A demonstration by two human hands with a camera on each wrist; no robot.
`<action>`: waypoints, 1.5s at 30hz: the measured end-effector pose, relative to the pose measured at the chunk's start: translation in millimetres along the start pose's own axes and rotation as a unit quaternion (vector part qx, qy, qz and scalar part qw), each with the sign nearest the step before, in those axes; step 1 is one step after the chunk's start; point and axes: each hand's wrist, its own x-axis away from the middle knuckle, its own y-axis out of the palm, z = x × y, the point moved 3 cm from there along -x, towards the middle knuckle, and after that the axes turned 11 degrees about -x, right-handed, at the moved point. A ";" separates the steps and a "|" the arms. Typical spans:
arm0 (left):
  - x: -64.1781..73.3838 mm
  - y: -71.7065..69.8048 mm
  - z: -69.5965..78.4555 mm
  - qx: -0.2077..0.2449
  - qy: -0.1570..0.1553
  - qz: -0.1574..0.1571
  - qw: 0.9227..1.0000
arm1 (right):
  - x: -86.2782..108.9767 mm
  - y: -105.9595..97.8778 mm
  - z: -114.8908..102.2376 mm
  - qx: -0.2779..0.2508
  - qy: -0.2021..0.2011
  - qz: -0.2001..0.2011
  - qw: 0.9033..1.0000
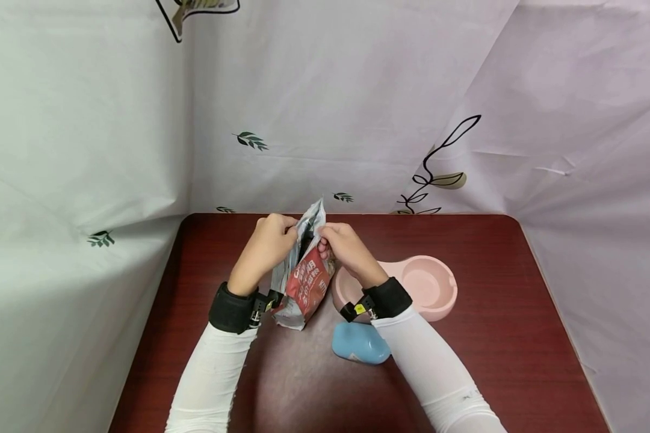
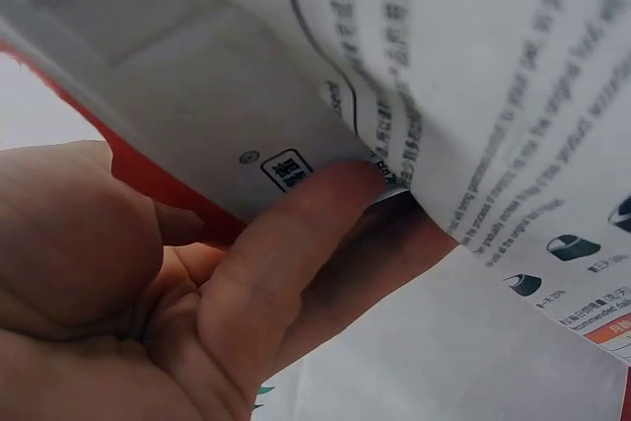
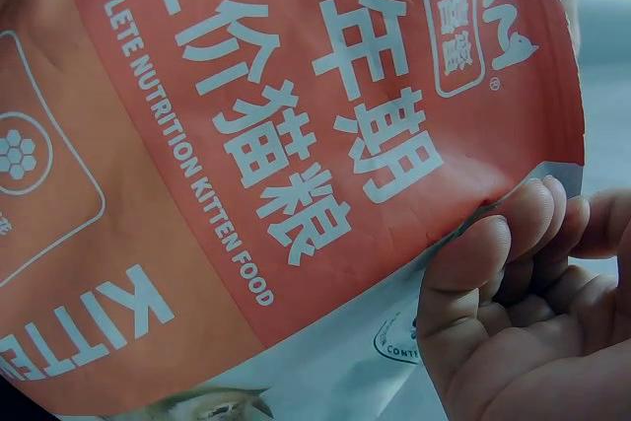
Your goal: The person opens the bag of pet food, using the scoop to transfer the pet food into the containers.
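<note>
Sleeves in white lie closest, each ending at a black wristband. Between the forearms sits a blue rounded object, partly hidden by the right sleeve. Beyond it, on the dark red table, is the kitten food bag, its lower end toward the person and its top gaping between the two hands. The left hand pinches the bag's left panel near the mouth; its fingers are closed to about the film's thickness, one tip pressed on the printed face. The right hand pinches the edge of the red panel, its fingers curled inward with barely any gap. Just right of the bag, partly behind the right wrist, stands a pink double bowl. Farthest back hangs pale cloth with leaf drawings.
</note>
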 end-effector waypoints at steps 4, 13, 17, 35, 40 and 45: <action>2.7 -2.0 1.3 -0.009 -0.008 0.010 1.000 | 3.3 -4.2 -1.2 -0.001 -0.002 -0.004 1.000; 4.8 -2.5 5.1 -0.023 -0.012 0.017 1.000 | 9.6 -11.8 -6.7 0.050 0.005 -0.008 0.999; 2.7 3.0 6.3 -0.028 -0.012 -0.018 0.999 | 8.2 -7.0 -7.5 0.132 0.007 -0.024 0.991; 12.3 0.8 6.9 -0.010 -0.022 -0.059 0.998 | 18.8 -13.5 -15.6 0.230 0.033 -0.036 0.972; 17.5 -2.7 6.3 -0.010 -0.024 -0.043 0.999 | 23.2 -22.1 -13.0 0.181 0.050 -0.029 0.982; 21.7 -5.1 4.5 -0.006 -0.030 -0.039 0.999 | 28.5 -30.7 -14.3 0.187 0.046 -0.021 0.981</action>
